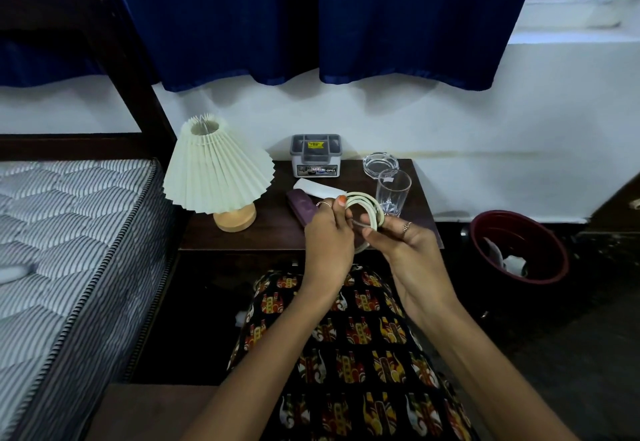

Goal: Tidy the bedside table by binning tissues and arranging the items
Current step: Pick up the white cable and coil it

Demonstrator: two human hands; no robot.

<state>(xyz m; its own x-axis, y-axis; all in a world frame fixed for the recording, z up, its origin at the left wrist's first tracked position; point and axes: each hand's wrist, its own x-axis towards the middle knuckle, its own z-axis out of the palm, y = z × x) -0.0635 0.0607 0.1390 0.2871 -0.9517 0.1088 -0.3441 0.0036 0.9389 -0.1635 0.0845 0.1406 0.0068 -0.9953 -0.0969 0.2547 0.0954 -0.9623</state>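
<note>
White cable [366,210], coiled into loops, was pinched between both hands over the front of the bedside table [277,229]: the left hand [329,232] curled round its near side, the right hand [405,243] gripping the lower loops. Just behind the grip stood a glass [393,191], a purple case [302,207] to its left, and the bin [519,250] with tissues well right.

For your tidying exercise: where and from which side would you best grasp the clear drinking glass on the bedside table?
Grip the clear drinking glass round its straight upright wall, coming from the right: that side looks free, while the hands' white coiled cable crowds its left.
</note>
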